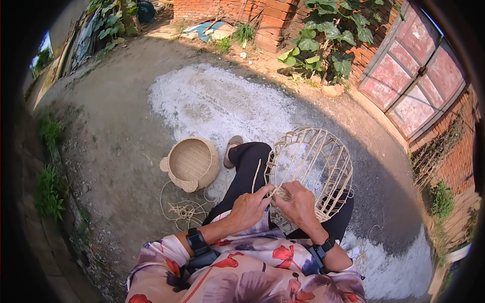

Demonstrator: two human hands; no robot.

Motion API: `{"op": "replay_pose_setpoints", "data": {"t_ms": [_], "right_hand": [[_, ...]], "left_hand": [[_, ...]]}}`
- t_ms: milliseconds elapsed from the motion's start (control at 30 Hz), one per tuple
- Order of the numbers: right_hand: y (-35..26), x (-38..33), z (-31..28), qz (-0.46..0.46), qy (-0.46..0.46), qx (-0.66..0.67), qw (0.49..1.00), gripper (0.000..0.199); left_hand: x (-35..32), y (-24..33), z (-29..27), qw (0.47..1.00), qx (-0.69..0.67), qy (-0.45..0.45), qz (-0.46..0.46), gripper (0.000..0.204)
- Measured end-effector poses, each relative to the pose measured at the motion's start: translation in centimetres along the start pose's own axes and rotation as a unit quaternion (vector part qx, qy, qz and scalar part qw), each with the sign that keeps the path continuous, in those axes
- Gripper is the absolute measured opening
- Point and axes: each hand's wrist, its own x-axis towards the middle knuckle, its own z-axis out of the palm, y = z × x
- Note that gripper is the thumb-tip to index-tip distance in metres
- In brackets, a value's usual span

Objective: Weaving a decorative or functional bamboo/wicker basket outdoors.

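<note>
An openwork basket frame of pale straw-coloured rods and cord rests across my lap, tilted, its open lattice leaning away from me. At its near edge both my hands are close together. My left hand is closed in a pinch on a pale cord, one end of which sticks up beside the frame. My right hand curls its fingers over the frame's near edge, gripping the woven part there. The fingertips partly hide the spot being worked.
A finished-looking round woven basket with two small ear handles stands on the ground to the left. Loose cord lies tangled near it. White powdery ground spreads ahead. Farther off are a brick wall, leafy plants and a red metal gate.
</note>
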Motion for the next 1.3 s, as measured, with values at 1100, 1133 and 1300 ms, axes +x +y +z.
{"op": "replay_pose_setpoints", "data": {"t_ms": [1100,1133,1300], "right_hand": [[-1.4,1.9,0.2,0.038,0.011,0.093,0.995,0.028],[-1.8,1.9,0.3,0.037,0.021,0.029,0.999,0.028],[-2.1,2.1,0.9,0.055,0.028,0.007,0.998,0.027]], "left_hand": [[4.6,-1.4,-0.8,0.992,0.084,0.087,-0.021,0.027],[4.5,-1.4,-0.9,0.994,0.073,0.082,-0.020,0.024],[2.8,0.0,-2.6,0.977,0.003,0.211,0.017,0.014]]}}
